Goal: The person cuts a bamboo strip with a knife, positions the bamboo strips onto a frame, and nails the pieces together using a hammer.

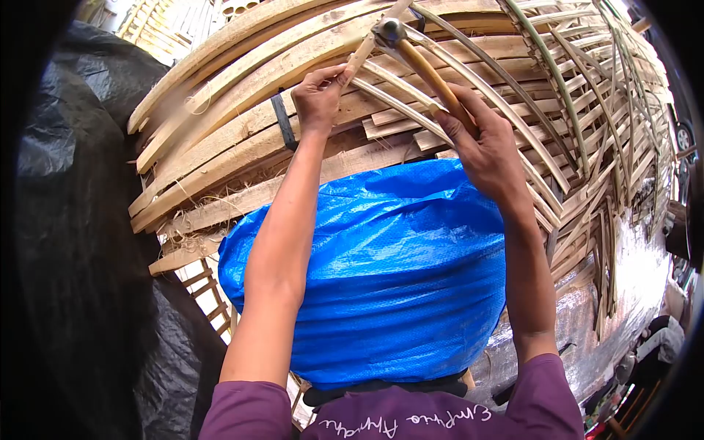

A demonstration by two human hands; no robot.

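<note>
Free air over blue sheet (396, 257) between forearms (279, 242). Hammer (429, 72) bars gap between left hand (319, 101) and right hand (484, 147); planks (213, 172) block under left, wood strips (539, 155) under right.

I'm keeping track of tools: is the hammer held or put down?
Held: the right hand is wrapped around the handle of the hammer.

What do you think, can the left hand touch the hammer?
Probably yes: the hammer looks close, its head uncovered, though the left hand may have to drop its stick first.
</note>
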